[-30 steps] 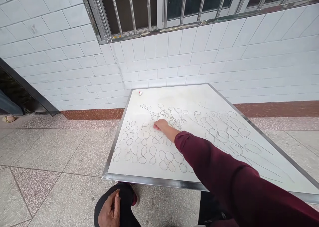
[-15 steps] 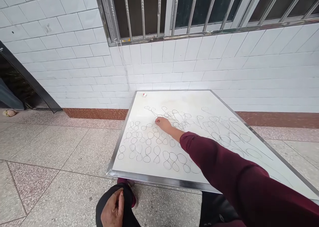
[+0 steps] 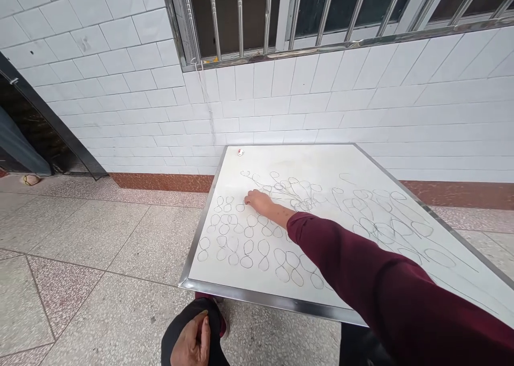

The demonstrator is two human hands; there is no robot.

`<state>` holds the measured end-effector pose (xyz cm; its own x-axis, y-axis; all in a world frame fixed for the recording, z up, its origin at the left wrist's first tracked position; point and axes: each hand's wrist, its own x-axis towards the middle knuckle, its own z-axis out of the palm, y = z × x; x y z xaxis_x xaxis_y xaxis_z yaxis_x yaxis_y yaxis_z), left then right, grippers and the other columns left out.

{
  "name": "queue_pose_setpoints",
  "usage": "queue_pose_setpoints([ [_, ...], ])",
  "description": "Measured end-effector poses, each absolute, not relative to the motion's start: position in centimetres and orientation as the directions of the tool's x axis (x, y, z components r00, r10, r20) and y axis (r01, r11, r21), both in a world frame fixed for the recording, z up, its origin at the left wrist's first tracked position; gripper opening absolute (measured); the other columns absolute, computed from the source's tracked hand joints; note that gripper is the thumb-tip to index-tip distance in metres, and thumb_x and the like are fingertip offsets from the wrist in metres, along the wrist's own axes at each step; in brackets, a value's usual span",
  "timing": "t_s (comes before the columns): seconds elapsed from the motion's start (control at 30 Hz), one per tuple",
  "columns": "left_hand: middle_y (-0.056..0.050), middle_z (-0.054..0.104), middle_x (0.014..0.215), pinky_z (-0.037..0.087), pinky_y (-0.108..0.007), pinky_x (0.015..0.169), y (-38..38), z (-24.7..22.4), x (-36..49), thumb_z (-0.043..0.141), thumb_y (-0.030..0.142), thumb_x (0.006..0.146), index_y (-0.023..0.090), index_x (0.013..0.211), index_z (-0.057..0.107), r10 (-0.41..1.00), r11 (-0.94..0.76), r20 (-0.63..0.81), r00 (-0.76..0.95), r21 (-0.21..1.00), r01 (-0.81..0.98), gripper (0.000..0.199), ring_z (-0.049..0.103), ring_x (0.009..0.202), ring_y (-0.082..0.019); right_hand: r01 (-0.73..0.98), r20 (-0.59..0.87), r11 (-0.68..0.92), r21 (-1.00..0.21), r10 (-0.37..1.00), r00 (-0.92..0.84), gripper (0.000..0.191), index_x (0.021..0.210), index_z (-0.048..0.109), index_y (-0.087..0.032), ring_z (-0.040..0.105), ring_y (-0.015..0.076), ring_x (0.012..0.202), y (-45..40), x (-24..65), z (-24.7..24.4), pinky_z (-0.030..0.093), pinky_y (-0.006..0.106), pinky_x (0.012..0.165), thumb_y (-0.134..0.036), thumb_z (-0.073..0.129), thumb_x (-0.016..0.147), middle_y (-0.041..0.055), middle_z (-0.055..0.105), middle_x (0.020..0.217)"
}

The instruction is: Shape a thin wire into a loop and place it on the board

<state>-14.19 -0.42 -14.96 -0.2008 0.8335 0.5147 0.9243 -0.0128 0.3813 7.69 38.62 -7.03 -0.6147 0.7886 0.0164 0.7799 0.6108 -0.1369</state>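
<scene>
1. The right hand (image 3: 260,200) lies back-up on the table (image 3: 321,165), so its fingertips and whatever they press or pinch are hidden.
2. The left hand (image 3: 193,344) is cut off by the bottom edge — only the knuckles and fingers show on the dark trouser knee (image 3: 180,323).
3. The table's near right corner runs out of frame, and the maroon sleeve (image 3: 393,301) covers part of the wire loops (image 3: 244,243).
4. The small red-and-white object (image 3: 240,152) at the far corner is too small to name.
5. The round thing on the floor (image 3: 30,179) by the doorway is too small and blurred to identify.
6. The barred window (image 3: 305,12) is cut by the top edge — dark behind the bars.
</scene>
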Motion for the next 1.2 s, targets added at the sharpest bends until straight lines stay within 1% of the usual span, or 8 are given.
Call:
queue_pose_setpoints([
  [0.17,-0.003,0.076,0.086,0.055,-0.023,0.064,-0.3,-15.4,-13.9,0.047,0.038,0.093,0.021,0.096,0.071,0.823,0.002,0.514,-0.24,0.42,0.908,0.029,0.073,0.072,-0.017,0.754,0.022,0.637,-0.163,0.766,-0.642,0.023,0.111,0.06,-0.016,0.06,0.0201,0.1,39.6,6.6,-7.2,0.052,0.039,0.085,-0.031,0.056,0.094,0.008,0.06,0.115],
  [0.33,-0.003,0.077,0.085,0.055,-0.024,0.063,-0.2,-15.5,-13.8,0.046,0.038,0.093,0.021,0.094,0.072,0.822,0.024,0.506,-0.261,0.428,0.903,0.031,0.073,0.072,-0.018,0.757,0.066,0.612,-0.23,0.786,-0.615,0.023,0.109,0.061,-0.016,0.06,0.0194,0.098,39.4,5.2,-7.0,0.051,0.038,0.084,-0.032,0.055,0.094,0.0076,0.061,0.113],
  [0.5,-0.002,0.077,0.084,0.056,-0.023,0.063,-0.2,-14.9,-13.9,0.046,0.04,0.093,0.021,0.094,0.071,0.846,0.022,0.483,-0.226,0.392,0.92,0.031,0.073,0.071,-0.016,0.796,0.124,0.516,-0.317,0.854,-0.505,0.021,0.111,0.06,-0.017,0.058,0.0183,0.099,38.1,7.4,-5.9,0.048,0.032,0.08,-0.024,0.044,0.098,0.0076,0.06,0.113],
  [0.6,-0.002,0.077,0.084,0.056,-0.023,0.062,-0.1,-14.5,-13.8,0.044,0.042,0.093,0.022,0.092,0.071,0.856,0.045,0.458,-0.238,0.392,0.919,0.033,0.073,0.071,-0.017,0.826,0.104,0.443,-0.35,0.894,-0.435,0.025,0.11,0.061,-0.017,0.058,0.0176,0.097,37.3,10.4,-5.2,0.048,0.029,0.076,-0.02,0.039,0.099,0.0084,0.061,0.112],
  [0.73,-0.002,0.077,0.083,0.056,-0.023,0.062,0.1,-14.5,-13.6,0.045,0.041,0.093,0.021,0.091,0.071,0.85,0.03,0.475,-0.225,0.383,0.923,0.033,0.073,0.07,-0.017,0.834,0.003,0.41,-0.369,0.898,-0.44,0.019,0.108,0.062,-0.016,0.062,0.0162,0.087,36.2,12.9,-5.0,0.051,0.032,0.075,-0.026,0.052,0.096,0.0061,0.064,0.104],
  [0.83,-0.002,0.076,0.083,0.055,-0.023,0.062,0.3,-14.7,-13.5,0.046,0.04,0.093,0.021,0.093,0.071,0.848,0.013,0.49,-0.203,0.364,0.931,0.032,0.072,0.069,-0.017,0.829,-0.041,0.42,-0.369,0.884,-0.466,0.02,0.109,0.062,-0.016,0.063,0.0169,0.09,35.5,12.9,-5.4,0.053,0.036,0.08,-0.029,0.055,0.095,0.0062,0.064,0.107],
  [0.97,-0.003,0.076,0.084,0.055,-0.024,0.063,0.2,-14.8,-13.5,0.046,0.038,0.094,0.02,0.094,0.07,0.846,0.012,0.498,-0.193,0.344,0.939,0.031,0.072,0.07,-0.017,0.83,-0.043,0.424,-0.362,0.882,-0.47,0.021,0.11,0.061,-0.016,0.062,0.0188,0.098,35.8,11.5,-5.7,0.053,0.038,0.084,-0.029,0.055,0.095,0.0076,0.062,0.113],
  [1.2,-0.002,0.076,0.083,0.055,-0.022,0.061,0.1,-14.6,-13.7,0.045,0.038,0.094,0.02,0.094,0.07,0.845,0.004,0.506,-0.172,0.316,0.949,0.031,0.072,0.07,-0.016,0.841,-0.041,0.402,-0.362,0.895,-0.445,0.023,0.112,0.061,-0.017,0.061,0.0196,0.101,37.3,8.9,-6.2,0.053,0.04,0.086,-0.03,0.055,0.095,0.0084,0.061,0.117],
])
